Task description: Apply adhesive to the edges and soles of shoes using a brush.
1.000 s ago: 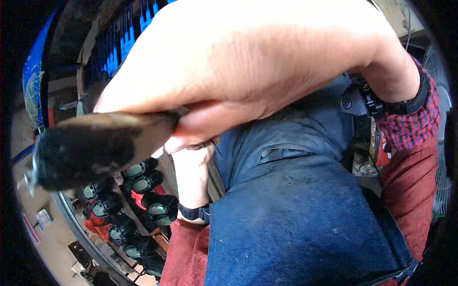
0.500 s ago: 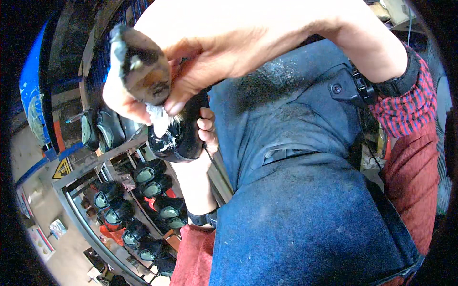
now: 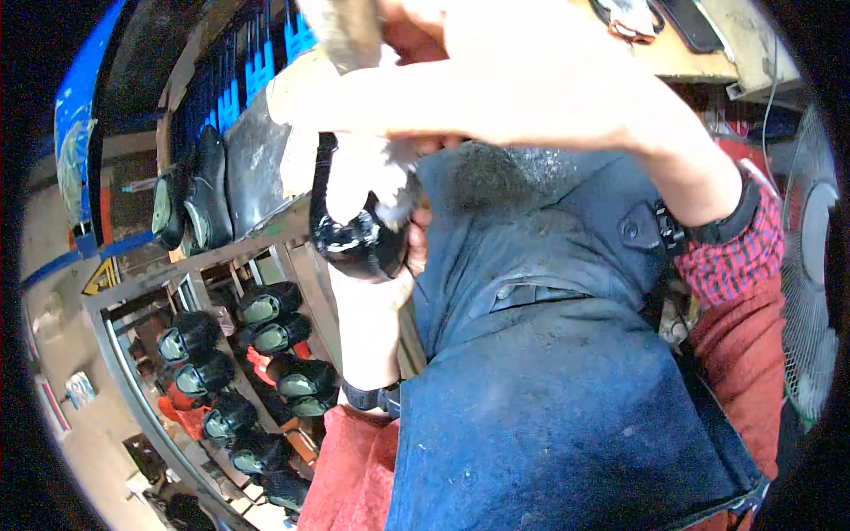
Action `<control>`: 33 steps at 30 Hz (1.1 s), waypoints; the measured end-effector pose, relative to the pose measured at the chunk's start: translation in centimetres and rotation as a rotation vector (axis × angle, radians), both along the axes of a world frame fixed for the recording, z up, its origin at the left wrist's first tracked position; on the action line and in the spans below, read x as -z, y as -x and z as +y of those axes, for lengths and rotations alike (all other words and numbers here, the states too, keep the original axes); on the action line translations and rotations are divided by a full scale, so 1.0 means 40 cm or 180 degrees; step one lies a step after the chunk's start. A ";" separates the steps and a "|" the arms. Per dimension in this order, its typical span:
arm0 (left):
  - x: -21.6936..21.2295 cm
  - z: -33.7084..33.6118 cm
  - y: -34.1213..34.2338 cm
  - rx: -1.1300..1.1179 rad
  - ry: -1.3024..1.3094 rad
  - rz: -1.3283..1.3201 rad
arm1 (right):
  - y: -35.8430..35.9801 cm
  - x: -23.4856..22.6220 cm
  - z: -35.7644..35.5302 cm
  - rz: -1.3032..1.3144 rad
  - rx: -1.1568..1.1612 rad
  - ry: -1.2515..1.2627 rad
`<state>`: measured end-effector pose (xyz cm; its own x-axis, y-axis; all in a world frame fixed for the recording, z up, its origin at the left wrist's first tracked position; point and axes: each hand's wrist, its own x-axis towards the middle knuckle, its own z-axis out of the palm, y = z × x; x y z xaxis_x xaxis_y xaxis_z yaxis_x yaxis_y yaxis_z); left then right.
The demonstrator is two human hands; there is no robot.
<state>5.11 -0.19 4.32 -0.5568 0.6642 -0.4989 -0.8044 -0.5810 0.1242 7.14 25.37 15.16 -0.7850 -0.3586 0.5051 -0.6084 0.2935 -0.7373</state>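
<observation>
Head view: The left hand grips the glossy black shoe-like piece; its fingers curl over the piece's right side, and the palm is hidden behind it. The right hand, overexposed, sits above the piece, closed on a tool; exact finger placement cannot be determined. The tool's upper end, blurred, is cut off by the frame. Black shoes lie lower left of the piece; the blue apron, lower right.
</observation>
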 end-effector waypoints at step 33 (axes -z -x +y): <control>-0.042 0.023 -0.082 0.0774 0.3360 0.3926 | 0.003 -0.014 -0.056 0.1394 -0.0374 -0.0578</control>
